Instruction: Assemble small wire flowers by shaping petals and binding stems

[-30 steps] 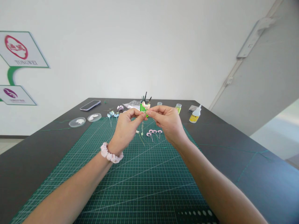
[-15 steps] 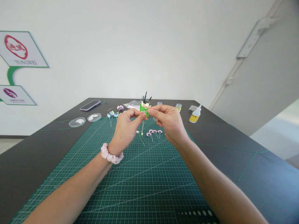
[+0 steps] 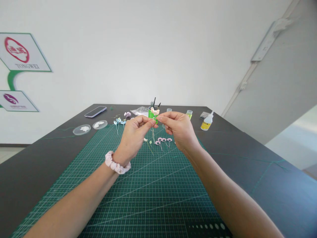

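Head view shows the left hand (image 3: 133,136) and right hand (image 3: 180,129) meeting over the far part of the green cutting mat (image 3: 148,185), with a pale pink flower (image 3: 155,112) upright between them, in front of the green cup (image 3: 150,114). The left pinches it below the petals, probably so the bloom is not crushed. The right is narrowed to a pinch at the flower's base; what lies between its fingertips is too small to tell. A thin pale strand (image 3: 153,136) hangs below, perhaps stem or tape. Pink loops (image 3: 159,139) lie side by side on the mat, likely so their wires don't tangle. At left, shallow dishes (image 3: 77,131) on the table (image 3: 237,142) presumably keep white pieces (image 3: 85,128) from scattering; at right, the glue bottle (image 3: 206,125) stands nozzle up, likely against leaks.
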Motion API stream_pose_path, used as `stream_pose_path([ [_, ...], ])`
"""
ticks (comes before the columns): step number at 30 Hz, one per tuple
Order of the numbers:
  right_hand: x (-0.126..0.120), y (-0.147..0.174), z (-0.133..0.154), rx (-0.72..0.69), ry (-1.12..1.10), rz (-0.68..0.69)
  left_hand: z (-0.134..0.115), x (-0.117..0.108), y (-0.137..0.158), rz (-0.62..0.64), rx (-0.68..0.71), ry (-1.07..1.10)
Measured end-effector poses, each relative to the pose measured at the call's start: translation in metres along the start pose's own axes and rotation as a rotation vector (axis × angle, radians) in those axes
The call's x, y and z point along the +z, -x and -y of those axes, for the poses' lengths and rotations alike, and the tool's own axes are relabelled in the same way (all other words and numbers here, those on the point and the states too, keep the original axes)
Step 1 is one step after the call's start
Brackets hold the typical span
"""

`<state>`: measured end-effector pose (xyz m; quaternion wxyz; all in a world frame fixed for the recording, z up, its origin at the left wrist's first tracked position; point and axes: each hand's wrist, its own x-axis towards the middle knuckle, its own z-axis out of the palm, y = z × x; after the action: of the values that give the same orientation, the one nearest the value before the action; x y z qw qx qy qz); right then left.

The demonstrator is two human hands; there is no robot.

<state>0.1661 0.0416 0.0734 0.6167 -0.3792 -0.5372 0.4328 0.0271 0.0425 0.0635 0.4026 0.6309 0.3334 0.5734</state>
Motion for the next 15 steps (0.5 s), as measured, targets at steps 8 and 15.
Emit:
stream_pose_path([
  [8,-0.0011,-0.0006,-0.0014,0.009,-0.009,-0.001,0.0014,0.0006,0.0000,0.024,-0.033,0.107],
  [15,-0.0018,-0.0006,-0.0006,0.017,-0.014,0.008,0.0008,0.0013,0.0007,0.046,-0.058,0.148],
])
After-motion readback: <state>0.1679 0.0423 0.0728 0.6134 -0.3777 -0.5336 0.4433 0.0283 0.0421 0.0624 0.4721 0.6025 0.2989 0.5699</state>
